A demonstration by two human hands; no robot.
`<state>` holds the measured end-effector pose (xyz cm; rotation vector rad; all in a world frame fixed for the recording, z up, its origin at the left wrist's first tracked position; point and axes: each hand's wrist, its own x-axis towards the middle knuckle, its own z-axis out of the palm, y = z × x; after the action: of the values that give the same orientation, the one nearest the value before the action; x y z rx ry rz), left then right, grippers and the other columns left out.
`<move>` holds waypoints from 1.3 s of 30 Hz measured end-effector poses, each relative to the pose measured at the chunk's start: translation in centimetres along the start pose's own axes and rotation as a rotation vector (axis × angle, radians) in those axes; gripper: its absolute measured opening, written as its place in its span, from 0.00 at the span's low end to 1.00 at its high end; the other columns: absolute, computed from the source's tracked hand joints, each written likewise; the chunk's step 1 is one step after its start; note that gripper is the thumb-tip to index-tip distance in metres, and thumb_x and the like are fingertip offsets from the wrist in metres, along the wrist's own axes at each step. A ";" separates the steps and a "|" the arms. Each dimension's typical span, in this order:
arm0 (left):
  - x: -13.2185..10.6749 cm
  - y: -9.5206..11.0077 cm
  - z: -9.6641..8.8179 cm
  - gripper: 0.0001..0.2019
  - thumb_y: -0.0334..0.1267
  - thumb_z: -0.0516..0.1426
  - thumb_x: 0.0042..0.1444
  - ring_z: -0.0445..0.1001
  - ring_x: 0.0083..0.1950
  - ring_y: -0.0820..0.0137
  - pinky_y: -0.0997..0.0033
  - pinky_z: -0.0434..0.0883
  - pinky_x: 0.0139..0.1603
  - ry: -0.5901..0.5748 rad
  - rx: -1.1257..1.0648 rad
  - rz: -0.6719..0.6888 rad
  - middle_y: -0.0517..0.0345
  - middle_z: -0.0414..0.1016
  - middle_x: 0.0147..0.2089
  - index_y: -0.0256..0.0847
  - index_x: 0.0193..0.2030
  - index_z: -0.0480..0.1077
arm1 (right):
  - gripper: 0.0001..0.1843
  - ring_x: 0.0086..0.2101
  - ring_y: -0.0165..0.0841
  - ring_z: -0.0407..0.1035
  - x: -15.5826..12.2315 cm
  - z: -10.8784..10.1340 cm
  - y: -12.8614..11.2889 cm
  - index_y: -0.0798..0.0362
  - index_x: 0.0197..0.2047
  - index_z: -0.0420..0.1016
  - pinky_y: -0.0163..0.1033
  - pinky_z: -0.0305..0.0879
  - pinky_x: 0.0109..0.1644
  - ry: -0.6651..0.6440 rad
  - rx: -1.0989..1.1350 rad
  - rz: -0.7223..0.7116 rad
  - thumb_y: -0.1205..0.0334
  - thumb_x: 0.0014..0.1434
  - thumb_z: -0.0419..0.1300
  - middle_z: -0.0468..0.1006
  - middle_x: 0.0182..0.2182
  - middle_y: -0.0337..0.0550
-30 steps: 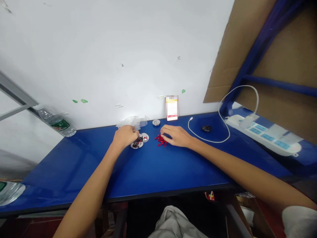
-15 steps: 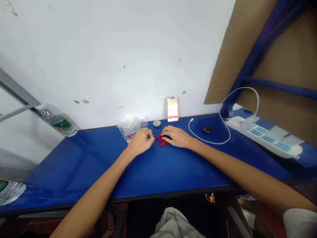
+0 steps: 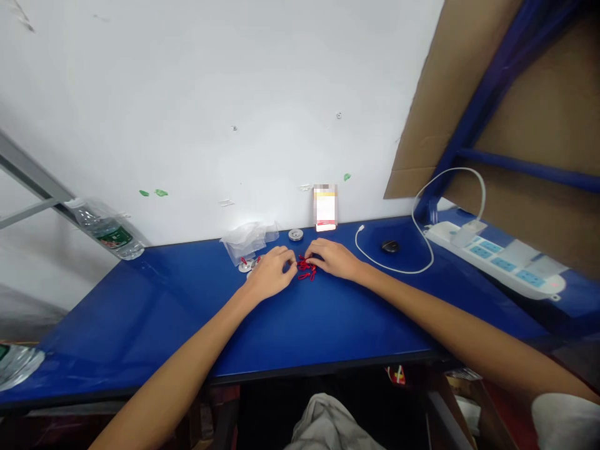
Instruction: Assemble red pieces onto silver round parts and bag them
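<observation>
A small heap of red strings (image 3: pixel 306 269) lies on the blue table (image 3: pixel 290 319) between my two hands. My left hand (image 3: pixel 270 272) rests just left of the heap with its fingers curled in a pinch at the heap's edge; what it pinches is too small to name. My right hand (image 3: pixel 330 258) lies just right of the heap, fingers bent down onto the red strings. Behind my left hand sit small round metal discs (image 3: pixel 245 265), one with a bit of red on it, and a crumpled clear plastic bag (image 3: pixel 248 237).
Another metal disc (image 3: pixel 295 234) and a phone (image 3: pixel 325 207) leaning on the white wall stand at the back. A white cable (image 3: pixel 398 262), a black puck (image 3: pixel 390 246) and a power strip (image 3: pixel 497 259) lie to the right. Plastic bottles (image 3: pixel 107 232) lie at the left.
My left hand has moved right from the metal discs to the red heap, uncovering the discs and the bag. My right hand has stayed at the heap.
</observation>
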<state>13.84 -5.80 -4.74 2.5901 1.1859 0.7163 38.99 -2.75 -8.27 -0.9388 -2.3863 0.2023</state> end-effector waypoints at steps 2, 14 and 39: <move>-0.1 0.0 0.2 0.06 0.34 0.55 0.69 0.74 0.45 0.59 0.59 0.69 0.46 -0.008 0.004 0.007 0.54 0.75 0.40 0.44 0.40 0.73 | 0.03 0.45 0.39 0.76 0.1 0.0 0.0 0.49 0.45 0.80 0.42 0.71 0.49 0.020 0.047 0.021 0.67 0.70 0.67 0.82 0.42 0.43; -0.1 -0.3 0.6 0.11 0.43 0.57 0.74 0.78 0.40 0.65 0.64 0.73 0.46 0.085 -0.170 0.018 0.54 0.82 0.48 0.44 0.58 0.74 | 0.10 0.37 0.35 0.79 0.8 -0.5 -2.3 0.50 0.46 0.81 0.42 0.77 0.46 0.198 0.585 0.142 0.54 0.67 0.69 0.84 0.39 0.42; -0.2 -0.1 0.3 0.10 0.36 0.60 0.67 0.81 0.44 0.64 0.61 0.78 0.52 -0.027 -0.278 0.076 0.53 0.84 0.48 0.47 0.51 0.82 | 0.06 0.31 0.33 0.75 0.5 -0.5 -1.0 0.50 0.42 0.83 0.38 0.69 0.38 0.185 0.376 0.163 0.59 0.68 0.65 0.85 0.34 0.39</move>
<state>13.81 -5.94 -5.10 2.4146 0.9117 0.7965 38.41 -3.18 -7.29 -0.9250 -2.0095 0.5783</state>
